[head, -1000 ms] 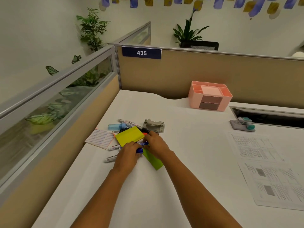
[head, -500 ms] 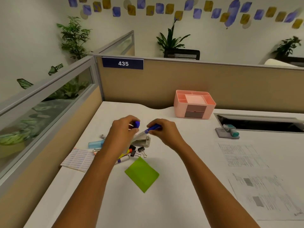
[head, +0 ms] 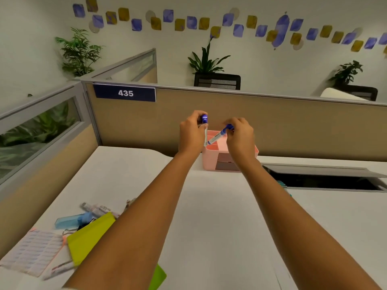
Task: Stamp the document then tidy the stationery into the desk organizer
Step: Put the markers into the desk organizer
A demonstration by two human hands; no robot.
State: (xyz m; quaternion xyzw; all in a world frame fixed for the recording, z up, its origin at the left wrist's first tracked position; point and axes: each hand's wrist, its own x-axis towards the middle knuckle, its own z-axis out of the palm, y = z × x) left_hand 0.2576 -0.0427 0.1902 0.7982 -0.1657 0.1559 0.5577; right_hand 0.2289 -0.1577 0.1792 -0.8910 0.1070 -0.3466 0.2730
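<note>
Both arms reach to the back of the desk, over the pink desk organizer (head: 210, 159). My left hand (head: 191, 132) grips a blue-capped marker (head: 204, 120), held upright with its body pointing down at the organizer's left edge. A second blue-capped marker (head: 217, 136) is pinched by my right hand (head: 240, 136) and slants down-left into the organizer's top compartments. Left on the desk lie more markers (head: 96, 209), a light blue case (head: 71, 220), a yellow-green sticky pad (head: 90, 237), a green pad (head: 158, 276) and a label sheet (head: 31, 251). My forearms hide part of that pile.
A tan cubicle partition (head: 293, 124) with a blue "435" sign (head: 125, 93) backs the desk. A glass-topped partition (head: 41, 130) runs along the left. An open cable hatch (head: 326, 178) sits in the white desk (head: 219, 216) right of the organizer.
Both hands have carried their markers from above the stationery pile back to the organizer. The view has tilted up, so the papers and stamp at the right have left the frame.
</note>
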